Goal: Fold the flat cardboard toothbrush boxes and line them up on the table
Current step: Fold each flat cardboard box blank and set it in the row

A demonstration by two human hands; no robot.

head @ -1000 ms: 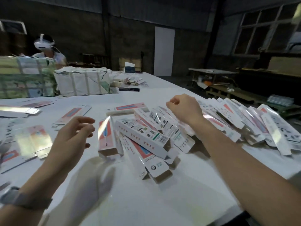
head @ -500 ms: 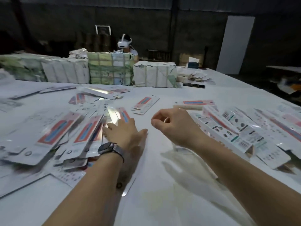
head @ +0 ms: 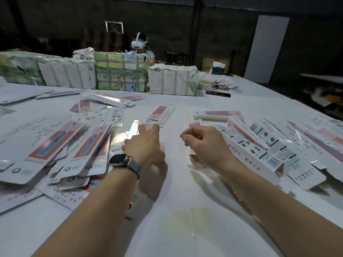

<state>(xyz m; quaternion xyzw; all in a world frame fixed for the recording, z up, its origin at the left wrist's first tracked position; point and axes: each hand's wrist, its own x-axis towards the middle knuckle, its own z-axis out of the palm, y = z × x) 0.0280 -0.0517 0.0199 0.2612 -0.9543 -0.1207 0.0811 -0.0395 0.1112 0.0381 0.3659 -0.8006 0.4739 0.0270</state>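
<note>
Left hand point(head: 143, 145) advanced onto flat box point(head: 130, 133), fingers relaxed; right hand point(head: 206, 143) curled empty, well apart.

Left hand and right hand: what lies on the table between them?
In the head view, only bare white table shows between the left hand and the right hand; no box lies in that gap.

White flat boxes point(head: 87, 151) w/ red-blue panels; white table point(head: 185, 210); green-patterned bundle point(head: 120, 73).
</note>
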